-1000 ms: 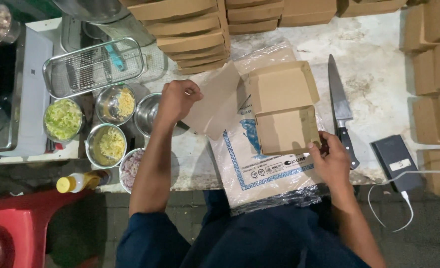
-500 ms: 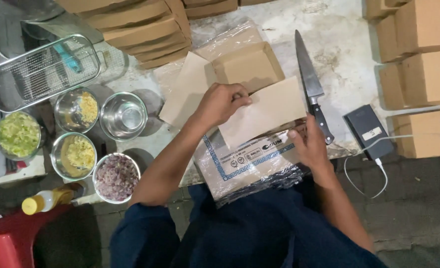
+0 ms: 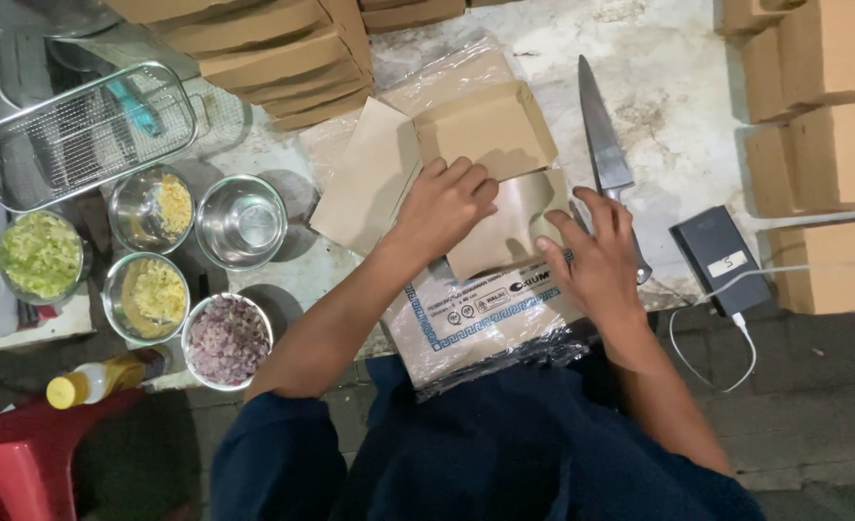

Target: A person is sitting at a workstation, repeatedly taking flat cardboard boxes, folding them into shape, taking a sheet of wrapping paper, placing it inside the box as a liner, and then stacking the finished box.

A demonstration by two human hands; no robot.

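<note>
Open brown cardboard box (image 3: 485, 130) mid-table; printed clear plastic packet (image 3: 485, 323) below; stacked brown boxes (image 3: 263, 48) top-left

centre: left hand (image 3: 444, 205) and right hand (image 3: 596, 259) press on brown paper (image 3: 505, 227) below open box (image 3: 485, 130) | right of centre: knife (image 3: 603, 154) | left: steel bowls (image 3: 148, 251), wire basket (image 3: 85, 130) | top: stacked boxes (image 3: 263, 48) | right: power bank (image 3: 720, 259)

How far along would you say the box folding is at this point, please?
Done: folded brown cardboard boxes stacked at top left and at the right. In hand: the left hand and right hand press a flat brown cardboard sheet below an open brown cardboard box. Left: flat sheets in the clear plastic pack beneath. The long steel knife lies untouched.
</note>
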